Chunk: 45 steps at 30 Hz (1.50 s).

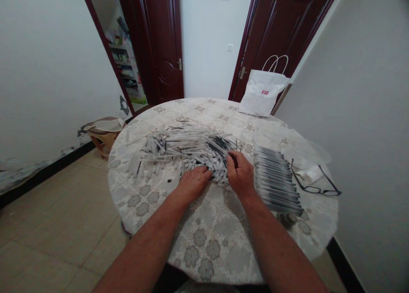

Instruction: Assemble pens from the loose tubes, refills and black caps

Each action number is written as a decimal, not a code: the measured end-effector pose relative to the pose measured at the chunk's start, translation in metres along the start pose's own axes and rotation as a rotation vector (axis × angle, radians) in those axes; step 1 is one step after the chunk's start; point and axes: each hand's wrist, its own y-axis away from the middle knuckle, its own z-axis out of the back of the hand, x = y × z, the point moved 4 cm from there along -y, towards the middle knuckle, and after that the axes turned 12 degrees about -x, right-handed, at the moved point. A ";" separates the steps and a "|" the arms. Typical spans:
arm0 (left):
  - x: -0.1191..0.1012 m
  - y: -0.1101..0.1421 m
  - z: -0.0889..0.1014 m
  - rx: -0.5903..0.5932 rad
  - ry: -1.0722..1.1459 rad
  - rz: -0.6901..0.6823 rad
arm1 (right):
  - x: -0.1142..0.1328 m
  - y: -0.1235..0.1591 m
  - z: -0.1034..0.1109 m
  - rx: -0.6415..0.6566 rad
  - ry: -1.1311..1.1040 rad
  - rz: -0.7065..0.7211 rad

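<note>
While you are working over the near edge of the tabletop (220,246), your left hand (195,179) is resting on the near side of the pile of rods (188,142); its fingertips are hiding, so I cannot tell whether it is gripping any. Your right hand (241,171) is curling thumb toward fingers at the pile's right side, its hold also unclear. Toward the right edge, your forearm is passing beside the parallel row (277,178), so you should be guarding its alignment. The pile is spreading from the middle toward the left edge; drawing rods out lengthwise is probably disturbing neighbours least. By the far edge, a white bag (263,95) is standing well apart.
</note>
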 end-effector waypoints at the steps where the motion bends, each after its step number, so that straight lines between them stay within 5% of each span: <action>1: 0.000 0.000 0.000 -0.008 0.022 0.012 | 0.000 0.000 0.000 -0.001 0.000 0.000; 6: 0.008 -0.004 0.009 -0.172 0.430 0.163 | 0.002 0.000 0.001 -0.017 -0.012 0.008; 11: 0.041 -0.008 0.025 -0.573 1.237 0.612 | 0.006 0.004 0.000 0.009 -0.026 0.030; 14: 0.056 -0.007 0.025 -0.716 1.635 0.758 | 0.010 0.009 -0.005 0.060 -0.042 0.070; 20: 0.068 -0.003 0.025 -0.784 1.819 0.834 | 0.014 0.017 -0.013 0.140 -0.050 0.124; 23: 0.070 -0.002 0.025 -0.792 1.735 0.851 | 0.013 0.018 -0.014 0.149 -0.038 0.112; 26: 0.068 -0.001 0.028 -0.744 1.333 0.768 | 0.010 0.015 -0.012 0.109 -0.017 0.078; 30: 0.043 -0.006 0.026 -0.534 0.676 0.340 | 0.003 0.010 -0.009 0.050 0.026 0.029; 34: 0.016 -0.005 0.009 -0.261 0.326 0.014 | -0.004 0.007 -0.007 0.035 0.039 0.012; 38: 0.012 -0.001 0.002 -0.115 0.153 -0.013 | -0.006 0.006 -0.006 0.029 0.035 -0.006; 45: 0.022 0.000 0.007 -0.147 0.114 0.077 | -0.004 0.005 -0.004 0.025 0.031 0.010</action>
